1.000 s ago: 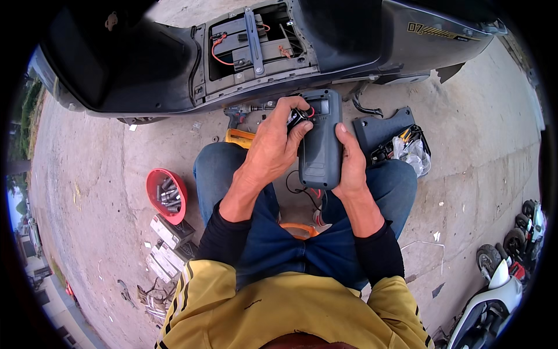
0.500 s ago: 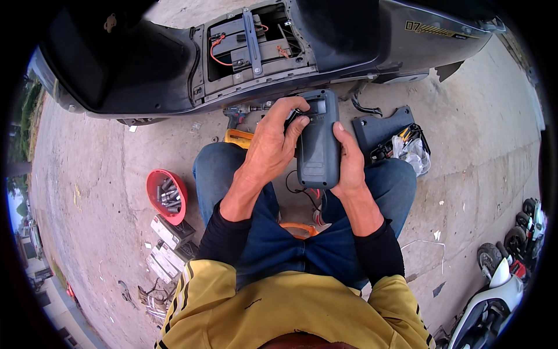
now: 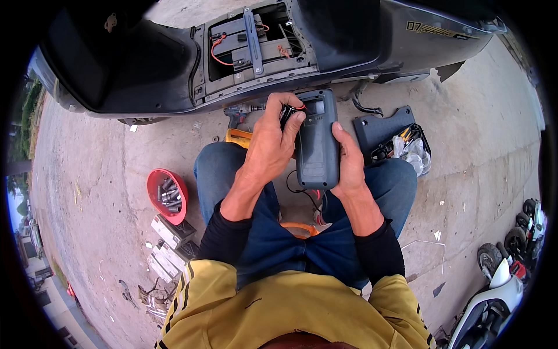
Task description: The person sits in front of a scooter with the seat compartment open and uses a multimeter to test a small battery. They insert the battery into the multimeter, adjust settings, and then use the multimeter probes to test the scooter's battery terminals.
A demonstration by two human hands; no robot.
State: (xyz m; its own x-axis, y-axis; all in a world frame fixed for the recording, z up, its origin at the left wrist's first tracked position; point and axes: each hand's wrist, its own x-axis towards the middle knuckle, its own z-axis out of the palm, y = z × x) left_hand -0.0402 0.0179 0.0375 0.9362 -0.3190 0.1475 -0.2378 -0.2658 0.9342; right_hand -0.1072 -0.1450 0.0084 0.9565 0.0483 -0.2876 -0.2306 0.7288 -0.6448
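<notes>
A dark motor scooter [image 3: 340, 43] stands across the far side of the concrete ground [image 3: 476, 145], its floorboard bay open on black batteries [image 3: 229, 29] under a grey metal strap [image 3: 251, 43]. Near its right half lies a dark plastic panel [image 3: 372, 128]; to the left and nearer sits a red bowl [image 3: 174, 219] of metal sockets. A grey handheld meter [image 3: 317, 145] is held above the person's knees, back up, recess exposed at its far end. The right hand [image 3: 350, 163] grips its right edge; the left hand [image 3: 270, 139] pinches a small black battery [image 3: 286, 114] just left of that recess.
</notes>
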